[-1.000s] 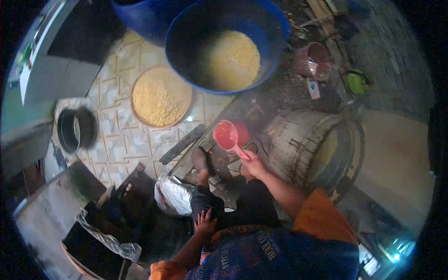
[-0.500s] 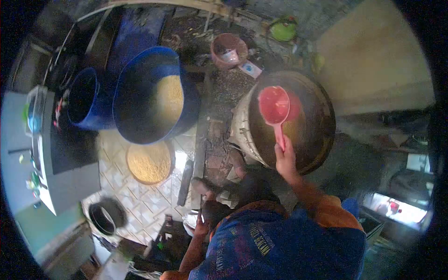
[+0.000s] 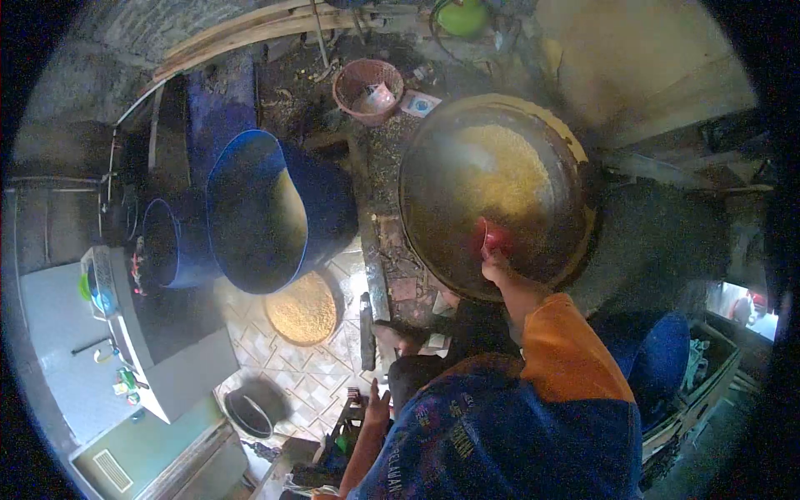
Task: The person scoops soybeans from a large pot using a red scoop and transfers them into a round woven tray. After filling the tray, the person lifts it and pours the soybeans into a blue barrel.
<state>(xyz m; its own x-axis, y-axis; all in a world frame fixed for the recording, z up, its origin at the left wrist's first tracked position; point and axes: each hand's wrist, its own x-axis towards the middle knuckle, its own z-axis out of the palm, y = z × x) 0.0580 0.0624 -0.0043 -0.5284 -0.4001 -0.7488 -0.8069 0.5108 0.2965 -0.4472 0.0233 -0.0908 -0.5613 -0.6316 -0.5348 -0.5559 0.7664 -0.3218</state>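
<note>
In my right hand (image 3: 497, 268) is the handle of a red plastic dipper (image 3: 495, 237), lowered inside a large round cooking vat (image 3: 414, 242). The dipper's bowl is tilted and partly hidden by haze. Pale yellow grains or beans (image 3: 508, 171) lie in the vat, mostly toward its far side. My left hand (image 3: 377, 408) is beside my left knee, fingers extended, with nothing visible in it.
To the left stand a tall blue barrel (image 3: 250, 287) and a smaller blue barrel (image 3: 162, 287). A round tray of yellow grains (image 3: 302, 310) and a dark pot (image 3: 250, 414) are on the tiled floor. A brown basket (image 3: 350, 107) sits beyond, near a green round object (image 3: 462, 17).
My right hand has lowered the dipper from above the vat into it, tipping its bowl. The view has shifted, bringing more of the vat's contents into sight.
</note>
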